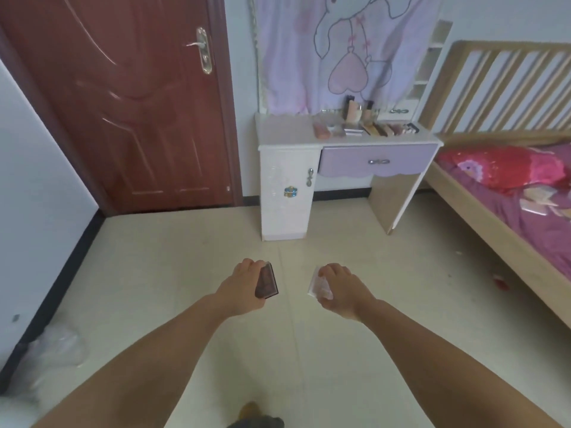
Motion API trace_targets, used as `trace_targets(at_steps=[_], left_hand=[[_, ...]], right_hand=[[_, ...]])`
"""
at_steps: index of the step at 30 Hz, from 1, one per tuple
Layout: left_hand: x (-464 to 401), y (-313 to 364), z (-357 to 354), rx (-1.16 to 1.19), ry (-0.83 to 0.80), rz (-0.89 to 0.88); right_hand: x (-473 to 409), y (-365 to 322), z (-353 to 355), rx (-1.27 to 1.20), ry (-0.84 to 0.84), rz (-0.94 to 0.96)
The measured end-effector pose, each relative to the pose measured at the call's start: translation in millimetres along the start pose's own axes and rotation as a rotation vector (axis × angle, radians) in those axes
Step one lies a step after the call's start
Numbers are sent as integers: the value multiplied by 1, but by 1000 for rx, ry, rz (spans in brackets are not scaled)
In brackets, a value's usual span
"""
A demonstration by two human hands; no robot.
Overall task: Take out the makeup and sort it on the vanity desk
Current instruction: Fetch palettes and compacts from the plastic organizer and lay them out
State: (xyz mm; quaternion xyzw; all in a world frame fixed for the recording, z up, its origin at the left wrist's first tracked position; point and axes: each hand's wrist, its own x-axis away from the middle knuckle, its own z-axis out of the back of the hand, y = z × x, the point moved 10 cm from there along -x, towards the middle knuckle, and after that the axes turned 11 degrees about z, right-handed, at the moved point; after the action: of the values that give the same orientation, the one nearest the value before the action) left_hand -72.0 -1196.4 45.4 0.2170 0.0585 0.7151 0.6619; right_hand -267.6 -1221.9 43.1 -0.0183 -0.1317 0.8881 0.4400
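Observation:
Both my arms reach forward over the tiled floor, some way short of the vanity desk [287, 132]. My left hand [239, 282] grips a dark brownish flat makeup case [267, 282] by its edges. My right hand [344, 288] holds a clear plastic makeup case [319, 287] with something pale inside. On the desk top, several makeup items [364, 126] stand and lie in a row at the back right, among them a pink case [321, 131] and a few upright bottles.
A brown door [129, 103] stands shut at the left. A wooden bed [494, 193] with purple bedding and a red pillow fills the right. The desk has a lilac drawer [377, 160]. A crumpled clear plastic bag [55, 347] lies on the floor by the left wall.

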Motion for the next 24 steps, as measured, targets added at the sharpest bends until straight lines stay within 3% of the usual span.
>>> trace_targets(at_steps=[11, 24], left_hand=[[-265, 12, 45, -44, -122, -52], [-588, 71, 111, 31, -64, 34]], right_hand=[[-219, 135, 35, -67, 2, -57], [-487, 351, 134, -33, -40, 19]])
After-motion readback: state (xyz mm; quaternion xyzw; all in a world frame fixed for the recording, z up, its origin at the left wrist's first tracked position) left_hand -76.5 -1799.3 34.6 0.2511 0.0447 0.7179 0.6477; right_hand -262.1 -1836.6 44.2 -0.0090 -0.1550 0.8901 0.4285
